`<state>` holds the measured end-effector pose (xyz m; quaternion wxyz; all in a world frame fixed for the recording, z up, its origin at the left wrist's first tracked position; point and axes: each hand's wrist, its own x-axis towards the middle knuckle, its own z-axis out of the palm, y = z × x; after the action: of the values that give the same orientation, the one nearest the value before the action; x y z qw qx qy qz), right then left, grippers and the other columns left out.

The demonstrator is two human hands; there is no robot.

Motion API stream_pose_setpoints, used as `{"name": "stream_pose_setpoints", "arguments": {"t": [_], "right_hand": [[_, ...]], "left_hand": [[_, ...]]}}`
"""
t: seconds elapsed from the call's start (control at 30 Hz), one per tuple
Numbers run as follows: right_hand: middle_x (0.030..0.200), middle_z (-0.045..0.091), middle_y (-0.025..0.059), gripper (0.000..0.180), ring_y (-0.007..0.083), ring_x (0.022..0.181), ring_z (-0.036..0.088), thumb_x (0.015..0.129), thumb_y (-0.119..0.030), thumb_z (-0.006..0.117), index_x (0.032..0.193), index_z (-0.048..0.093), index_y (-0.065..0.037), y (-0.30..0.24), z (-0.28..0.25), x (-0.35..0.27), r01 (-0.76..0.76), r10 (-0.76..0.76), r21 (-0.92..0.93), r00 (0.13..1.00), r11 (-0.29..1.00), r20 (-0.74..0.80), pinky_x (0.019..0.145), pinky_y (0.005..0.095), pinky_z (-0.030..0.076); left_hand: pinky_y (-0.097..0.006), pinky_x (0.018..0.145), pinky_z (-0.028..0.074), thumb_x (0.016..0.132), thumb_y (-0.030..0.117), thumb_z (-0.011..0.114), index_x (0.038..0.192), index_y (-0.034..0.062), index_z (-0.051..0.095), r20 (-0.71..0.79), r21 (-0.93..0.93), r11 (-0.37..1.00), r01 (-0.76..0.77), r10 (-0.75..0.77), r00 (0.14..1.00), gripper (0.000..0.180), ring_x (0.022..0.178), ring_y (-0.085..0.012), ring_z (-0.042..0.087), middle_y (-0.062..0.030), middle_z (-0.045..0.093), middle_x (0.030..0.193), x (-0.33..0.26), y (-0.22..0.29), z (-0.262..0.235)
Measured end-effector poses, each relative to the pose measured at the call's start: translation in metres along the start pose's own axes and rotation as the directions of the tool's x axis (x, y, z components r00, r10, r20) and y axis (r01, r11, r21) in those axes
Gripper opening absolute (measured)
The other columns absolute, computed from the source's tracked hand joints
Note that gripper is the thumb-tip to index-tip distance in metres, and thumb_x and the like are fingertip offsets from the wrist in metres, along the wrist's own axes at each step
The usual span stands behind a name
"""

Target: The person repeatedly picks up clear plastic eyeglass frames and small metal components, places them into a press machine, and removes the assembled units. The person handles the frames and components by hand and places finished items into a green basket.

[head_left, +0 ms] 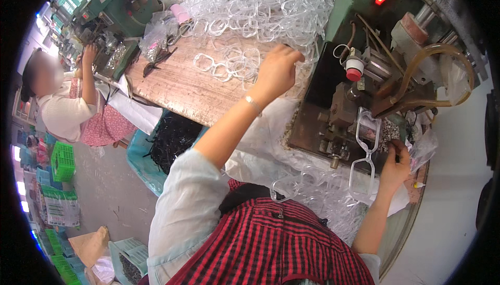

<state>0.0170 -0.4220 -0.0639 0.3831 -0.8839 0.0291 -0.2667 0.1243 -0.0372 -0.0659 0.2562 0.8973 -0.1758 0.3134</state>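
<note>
Left hand [277,69]: fingers curled into the pile of clear frames [260,9] on the bench [172,87], snagging likely; right hand [396,168]: pinching a clear frame [366,152] beside the green machine [359,92]; fingers risk a nip.

The eyeglass frames [250,9] are clear, glossy plastic. The counter [177,84] is worn, matt wood. The machine [344,103] looks like dark, dull metal, perhaps oily. The hose [427,56] is smooth, yellowish plastic.
</note>
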Motion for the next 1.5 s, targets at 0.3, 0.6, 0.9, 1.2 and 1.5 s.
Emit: {"name": "stream_pose_setpoints", "arguments": {"t": [0.3, 0.6, 0.9, 1.2, 1.5], "right_hand": [[0.097, 0.071, 0.01, 0.013, 0.0199, 0.09, 0.064, 0.089, -0.001, 0.066, 0.101, 0.07, 0.001, 0.027, -0.033, -0.037, -0.103, 0.09, -0.064, 0.98, 0.993, -0.175, 0.084, 0.0324, 0.05], [0.102, 0.069, 0.0069, 0.036, 0.0152, 0.093, 0.064, 0.082, 0.002, 0.072, 0.116, 0.062, -0.001, -0.096, 0.018, 0.026, 0.061, -0.099, 0.527, 0.994, 0.848, 0.044, 0.087, 0.0289, 0.05], [0.095, 0.066, 0.0057, 0.048, 0.01, 0.087, 0.062, 0.081, 0.006, 0.071, 0.125, 0.053, 0.001, -0.106, 0.038, 0.018, -0.234, 0.133, 0.822, 0.972, 0.519, 0.192, 0.079, 0.0244, 0.052], [0.121, 0.066, 0.0166, 0.047, 0.0204, 0.107, 0.064, 0.089, 0.0, 0.062, 0.134, 0.049, 0.005, -0.137, 0.003, 0.006, -0.282, 0.067, 0.807, 0.954, 0.519, 0.291, 0.097, 0.0321, 0.048], [0.106, 0.072, 0.0107, 0.024, 0.0204, 0.101, 0.069, 0.092, 0.002, 0.056, 0.113, 0.067, 0.0, -0.001, -0.01, -0.017, -0.012, 0.013, -0.01, 0.99, 1.0, 0.142, 0.09, 0.0316, 0.051]], "left_hand": [[-0.031, 0.078, 0.052, 0.078, -0.01, 0.063, 0.113, 0.0061, 0.059, 0.32, -0.513, 0.736, 0.442, -0.314, 0.894, 0.039, 0.086, -0.0163, 0.065, -0.0067, 0.064, 0.088, -0.037, -0.05, 0.012], [-0.025, 0.08, 0.048, 0.107, 0.033, 0.044, 0.119, 0.0036, 0.061, 0.078, -0.658, 0.596, 0.461, -0.555, 0.828, 0.036, 0.093, -0.0117, 0.058, -0.0053, 0.063, 0.107, -0.035, 0.012, -0.01], [-0.046, 0.079, 0.058, 0.101, 0.013, 0.052, 0.098, -0.002, 0.062, -0.315, -0.886, 0.322, -0.334, 0.112, 0.942, 0.018, 0.093, -0.0328, 0.07, -0.0201, 0.069, 0.096, -0.026, 0.148, -0.065], [-0.033, 0.068, 0.053, 0.085, 0.009, 0.072, 0.094, 0.0087, 0.074, -0.189, -0.73, 0.438, -0.524, 0.608, 0.771, 0.009, 0.076, -0.0202, 0.061, -0.0074, 0.075, 0.106, -0.035, 0.174, -0.094], [-0.043, 0.09, 0.053, 0.065, 0.013, 0.076, 0.099, 0.0149, 0.076, -0.07, -0.417, 0.709, -0.568, 0.598, 0.798, 0.034, 0.083, -0.0229, 0.055, -0.0008, 0.072, 0.11, -0.001, 0.167, -0.033]]}}
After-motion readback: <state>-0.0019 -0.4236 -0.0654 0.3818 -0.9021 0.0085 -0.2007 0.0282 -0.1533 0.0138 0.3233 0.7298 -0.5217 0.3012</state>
